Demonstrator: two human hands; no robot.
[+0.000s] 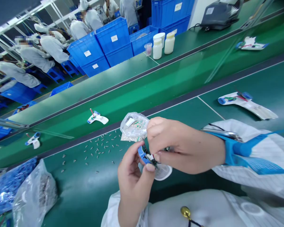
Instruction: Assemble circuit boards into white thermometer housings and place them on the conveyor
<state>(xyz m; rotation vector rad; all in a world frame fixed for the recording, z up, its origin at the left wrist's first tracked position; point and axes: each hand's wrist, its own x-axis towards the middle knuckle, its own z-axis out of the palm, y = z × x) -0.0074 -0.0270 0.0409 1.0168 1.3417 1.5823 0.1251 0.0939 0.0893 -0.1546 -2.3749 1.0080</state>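
Blue housing [142,153] is where I look first from my remote seat: it is held up over the near side of the table [85,189], at six o'clock from the centre of my head view. The left hand [133,186], reaching in from six o'clock, has thumb and fingers narrowed around it in a firm-looking grip. The right hand [174,143] comes from three o'clock, its fingers curled in over the side where dark wires [153,162] show. Its fingertips are partly hidden, so I cannot tell whether they pinch anything. A translucent rounded piece [164,173] sits at four o'clock from the housing; I cannot make out whether the two are joined.

I judge the step in hand to be close fingertip work on the inside of the housing, the left hand serving as the vice. As I read it, the next move calls for the left hand to stay steady and the right to work lightly, with no tug on those wires.

Small metal pieces [97,156] lie scattered toward nine and ten o'clock, a clear bag [132,134] of small parts is near at eleven, and a white-handled piece [248,105] rests well apart, between two and three.
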